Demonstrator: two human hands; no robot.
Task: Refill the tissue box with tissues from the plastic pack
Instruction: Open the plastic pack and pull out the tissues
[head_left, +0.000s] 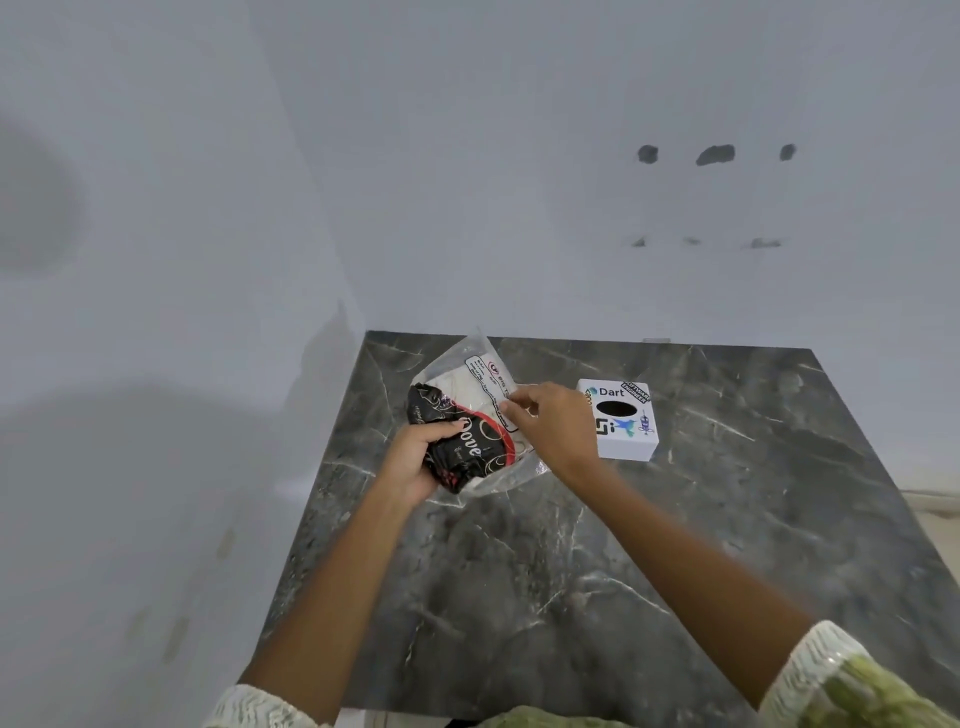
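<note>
A plastic tissue pack (470, 410), clear at the top with white tissues inside and black "Dove" print below, is held just above the marble table (649, 545). My left hand (415, 457) grips its black lower end from the left. My right hand (550, 421) pinches the clear plastic at the pack's right edge. To the right, clear of both hands, stands a small white tissue box (621, 418) with stickers and a dark oval opening on top.
The dark grey marble table butts against a pale wall (519, 208) at the back and another wall on the left. Its right edge drops to a light floor (935, 506). My patterned sleeves show at the bottom of the view.
</note>
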